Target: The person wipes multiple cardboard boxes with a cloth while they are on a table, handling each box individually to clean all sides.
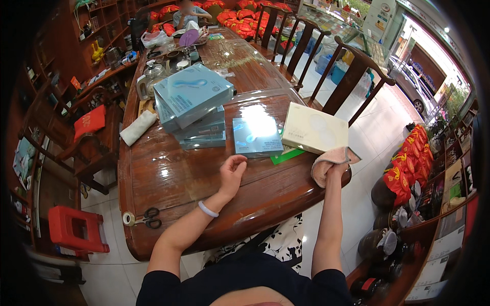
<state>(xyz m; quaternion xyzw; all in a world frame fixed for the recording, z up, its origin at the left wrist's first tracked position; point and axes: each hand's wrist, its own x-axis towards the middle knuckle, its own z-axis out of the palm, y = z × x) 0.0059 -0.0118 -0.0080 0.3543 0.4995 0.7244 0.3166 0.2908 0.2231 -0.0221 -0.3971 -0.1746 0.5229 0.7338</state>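
Observation:
My right hand grips a pink cloth with a grey edge, which covers most of the fingers. The cloth lies against the near right corner of a cream box by the table's right edge. My left hand holds nothing; its fingers are loosely curled, with the thumb apart, just above the wooden table. Beyond it lies a flat light-blue box with glare on its top. A green sheet sticks out between the two boxes. To the left, several light-blue boxes are stacked unevenly.
A rolled white towel, black-handled scissors and a tape roll lie along the left side. Behind the stack stands a glass kettle. Wooden chairs line the right side. A person sits at the far end.

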